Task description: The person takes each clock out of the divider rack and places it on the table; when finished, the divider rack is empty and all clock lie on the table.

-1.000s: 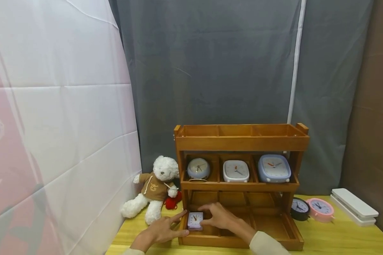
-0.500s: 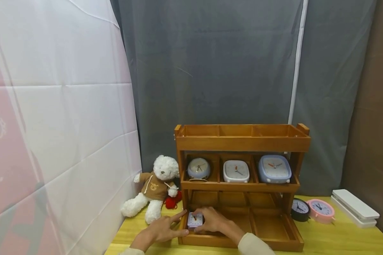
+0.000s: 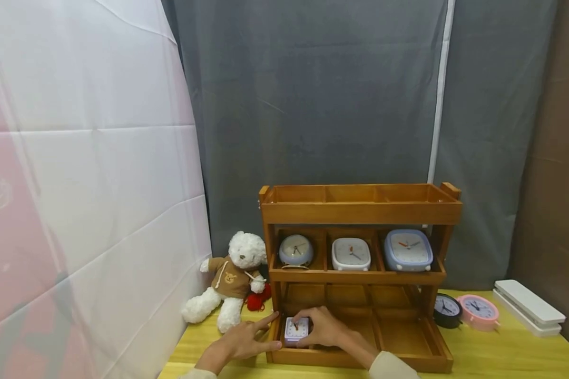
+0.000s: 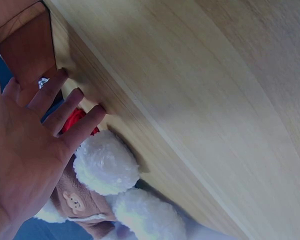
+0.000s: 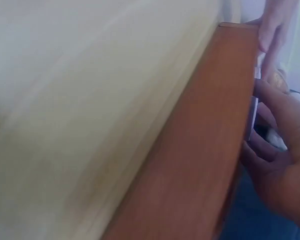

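A small square alarm clock with a white face and lilac body (image 3: 296, 329) sits in the left compartment of the bottom tier of a brown wooden rack (image 3: 360, 360). My right hand (image 3: 326, 327) pinches it from the right, curled fingers at its top and thumb near its lower side. In the right wrist view, the hand (image 5: 290, 145) reaches over the rack's front board (image 5: 190, 130), and the clock is mostly hidden. My left hand (image 3: 241, 339) rests against the rack's left side, fingers extended. The left wrist view shows that hand (image 4: 32, 150) with its fingers spread.
Round (image 3: 296, 250), white (image 3: 351, 255) and blue (image 3: 409, 250) clocks fill the middle tier. A white teddy bear (image 3: 234, 279) sits left of the rack. Right of it stand a black clock (image 3: 447, 310), a pink clock (image 3: 479, 312) and a white flat object (image 3: 528, 305).
The small clock has shifted slightly to the right inside its compartment. My right hand moved left onto it, then back right with it. The left hand has stayed at the rack's side.
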Available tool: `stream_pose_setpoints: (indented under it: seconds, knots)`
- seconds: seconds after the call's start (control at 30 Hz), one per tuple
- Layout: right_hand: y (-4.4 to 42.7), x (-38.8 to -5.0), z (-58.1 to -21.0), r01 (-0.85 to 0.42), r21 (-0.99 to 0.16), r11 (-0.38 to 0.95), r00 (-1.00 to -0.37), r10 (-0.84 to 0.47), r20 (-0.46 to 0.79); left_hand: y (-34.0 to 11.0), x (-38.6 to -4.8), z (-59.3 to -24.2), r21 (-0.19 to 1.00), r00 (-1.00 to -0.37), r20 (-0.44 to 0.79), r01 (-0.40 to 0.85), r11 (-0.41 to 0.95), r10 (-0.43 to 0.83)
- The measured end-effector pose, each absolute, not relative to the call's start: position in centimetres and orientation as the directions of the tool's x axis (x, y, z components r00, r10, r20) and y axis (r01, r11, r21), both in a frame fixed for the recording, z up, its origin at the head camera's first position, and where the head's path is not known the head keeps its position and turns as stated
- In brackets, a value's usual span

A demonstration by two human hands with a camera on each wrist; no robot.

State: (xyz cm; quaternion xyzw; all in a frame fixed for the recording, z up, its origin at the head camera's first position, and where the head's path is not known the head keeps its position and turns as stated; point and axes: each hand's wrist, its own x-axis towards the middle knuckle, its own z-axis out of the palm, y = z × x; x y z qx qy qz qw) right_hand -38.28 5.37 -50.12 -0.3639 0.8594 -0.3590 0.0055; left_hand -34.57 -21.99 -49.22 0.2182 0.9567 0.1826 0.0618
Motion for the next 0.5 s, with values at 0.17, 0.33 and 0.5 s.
stream_pose_setpoints:
  seconds: [0.17, 0.33, 0.5]
  knots:
    - [7.4, -37.8, -49.0, -0.593, -0.681, 0.429, -0.746, -0.612, 0.264, -21.9, -34.6, -49.3, 0.389, -0.903, -0.051, 0.375, 0.842, 0.426]
    - [9.5, -37.4, -48.1, -0.602, -0.699, 0.386, -0.732, -0.615, 0.292, -22.0, -34.6, -49.2, 0.399, -0.903, -0.056, 0.370, 0.839, 0.425]
    - [11.4, -36.9, -47.1, -0.628, -0.679, 0.381, -0.718, -0.620, 0.316, -22.2, -34.7, -49.3, 0.406, -0.900, -0.060, 0.373, 0.834, 0.432]
